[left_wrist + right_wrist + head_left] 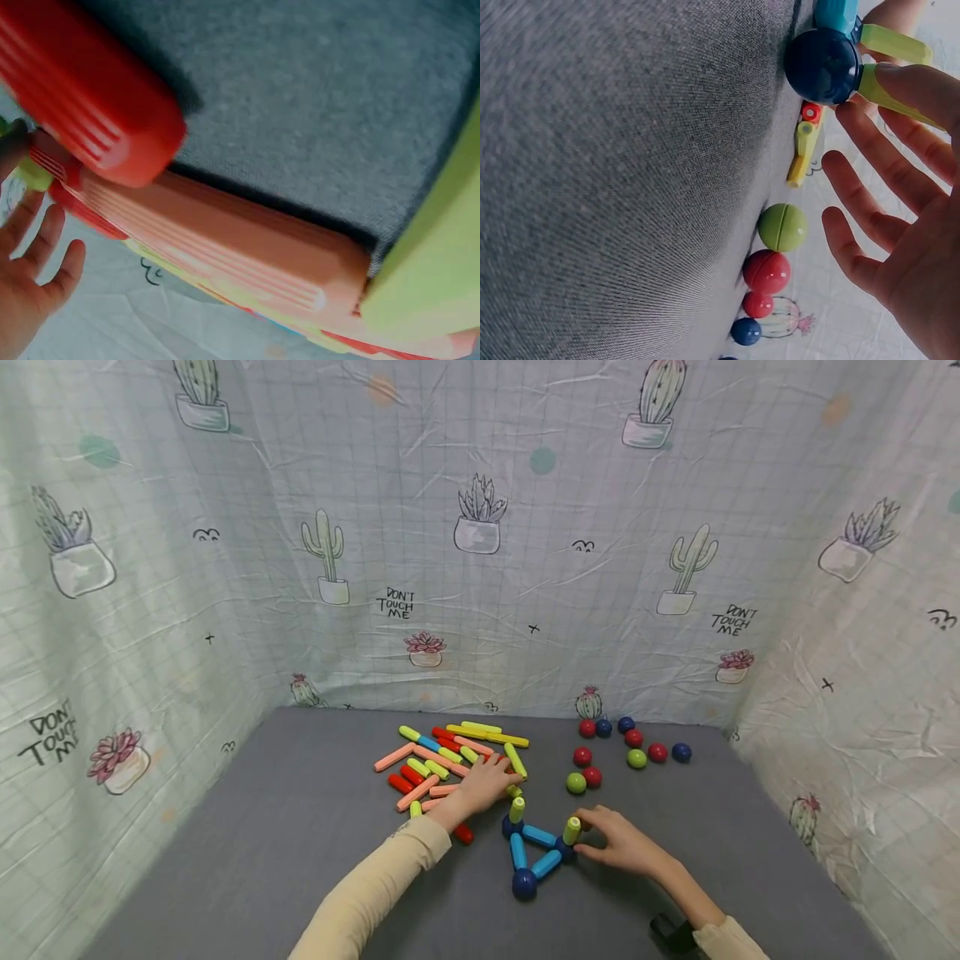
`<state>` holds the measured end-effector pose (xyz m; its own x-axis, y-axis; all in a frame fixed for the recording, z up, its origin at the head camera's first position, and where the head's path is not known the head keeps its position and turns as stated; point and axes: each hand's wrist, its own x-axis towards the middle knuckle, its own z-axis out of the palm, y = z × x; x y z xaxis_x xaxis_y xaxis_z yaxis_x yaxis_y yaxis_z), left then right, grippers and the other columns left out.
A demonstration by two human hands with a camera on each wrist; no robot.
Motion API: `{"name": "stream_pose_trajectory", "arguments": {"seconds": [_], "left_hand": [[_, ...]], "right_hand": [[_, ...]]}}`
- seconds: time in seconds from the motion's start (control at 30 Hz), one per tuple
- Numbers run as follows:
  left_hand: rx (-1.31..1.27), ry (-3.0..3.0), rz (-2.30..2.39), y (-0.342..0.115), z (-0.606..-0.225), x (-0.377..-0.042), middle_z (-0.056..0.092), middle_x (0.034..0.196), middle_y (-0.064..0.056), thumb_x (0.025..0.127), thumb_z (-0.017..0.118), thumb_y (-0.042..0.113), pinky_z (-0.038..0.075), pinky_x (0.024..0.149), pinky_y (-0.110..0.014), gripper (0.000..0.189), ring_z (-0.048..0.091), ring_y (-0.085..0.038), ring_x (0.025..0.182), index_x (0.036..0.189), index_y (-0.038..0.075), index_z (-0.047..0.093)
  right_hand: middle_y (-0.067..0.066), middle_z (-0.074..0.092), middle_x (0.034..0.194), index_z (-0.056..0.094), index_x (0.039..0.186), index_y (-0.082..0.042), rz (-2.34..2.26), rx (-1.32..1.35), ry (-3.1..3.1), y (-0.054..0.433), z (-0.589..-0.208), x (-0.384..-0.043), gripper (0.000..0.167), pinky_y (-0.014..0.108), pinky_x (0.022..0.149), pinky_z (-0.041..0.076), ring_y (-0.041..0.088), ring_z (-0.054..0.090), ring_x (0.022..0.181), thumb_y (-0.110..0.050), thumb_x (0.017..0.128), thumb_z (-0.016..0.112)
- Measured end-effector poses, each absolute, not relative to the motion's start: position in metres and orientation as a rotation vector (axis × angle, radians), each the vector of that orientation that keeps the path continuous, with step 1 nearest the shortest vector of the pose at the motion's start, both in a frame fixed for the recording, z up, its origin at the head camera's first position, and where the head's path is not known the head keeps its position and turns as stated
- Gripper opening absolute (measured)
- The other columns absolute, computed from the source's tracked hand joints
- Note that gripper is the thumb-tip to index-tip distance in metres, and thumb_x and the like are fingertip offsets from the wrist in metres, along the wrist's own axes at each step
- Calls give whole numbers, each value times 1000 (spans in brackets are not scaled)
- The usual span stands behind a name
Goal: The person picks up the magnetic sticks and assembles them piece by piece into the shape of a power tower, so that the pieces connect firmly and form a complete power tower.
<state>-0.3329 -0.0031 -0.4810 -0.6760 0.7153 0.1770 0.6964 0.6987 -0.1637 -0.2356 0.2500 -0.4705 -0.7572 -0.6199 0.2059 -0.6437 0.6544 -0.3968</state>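
Note:
Three blue magnetic sticks form a triangle on the table, with a dark blue ball at each corner. Yellow-green sticks stand upright on the two far balls. My right hand pinches the right upright stick close above its dark blue ball; its other fingers are spread. Over the right edge of the stick pile, my left hand holds a yellow-green stick between thumb and index finger, the stick partly hidden. Red and salmon sticks lie close to the left hand.
Several salmon, red, yellow and blue sticks lie in a loose pile left of centre. Red, green and blue balls sit at the back right. A dark strap-like object is by the right forearm. A cactus-print curtain encloses the table.

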Motion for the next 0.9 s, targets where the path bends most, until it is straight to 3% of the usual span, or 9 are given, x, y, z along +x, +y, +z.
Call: {"name": "stream_pose_trajectory", "arguments": {"seconds": [0.1,0.27,0.5,0.67,0.8,0.9], "left_hand": [[-1066,-2688,-14,-6,-477,-335,60,103,-3,90,51,28,43,81,-39,29,52,-21,96,118,29,55],[-1000,-2681,-351,-13,-464,-335,62,72,-1,91,48,26,41,69,-36,28,55,-18,70,119,25,50],[-901,-2547,-700,-29,-439,-309,58,94,-2,87,55,31,38,68,-27,31,51,-16,81,115,17,54],[-1047,-2413,-996,-37,-432,-265,55,84,1,83,63,23,42,66,-25,19,51,-15,76,98,13,57],[-1239,-2460,-1092,-35,-442,-236,58,85,3,83,62,21,46,67,-23,16,54,-17,75,97,15,56],[-1347,-2542,-1055,-30,-452,-224,59,87,4,84,61,24,45,67,-17,17,55,-12,75,99,16,56]], "right_hand": [[-4,57,85,54,98,-21,703,1073,-2811,250,-470,-236,21,32,67,45,15,54,79,-24,80,65],[-4,57,86,54,98,-22,702,1067,-2834,251,-470,-236,21,32,67,45,15,55,79,-25,80,65],[-4,58,86,54,97,-22,721,1074,-2837,251,-471,-236,20,33,69,46,14,55,80,-24,81,65],[-4,58,86,54,97,-21,726,1087,-2825,251,-470,-234,20,33,69,46,15,55,80,-23,81,65],[-3,57,86,54,98,-20,744,1087,-2819,251,-469,-234,20,33,69,46,16,55,80,-24,81,64],[-7,57,87,55,100,-20,762,1079,-2797,250,-469,-234,22,33,69,46,16,55,80,-28,82,63]]}}
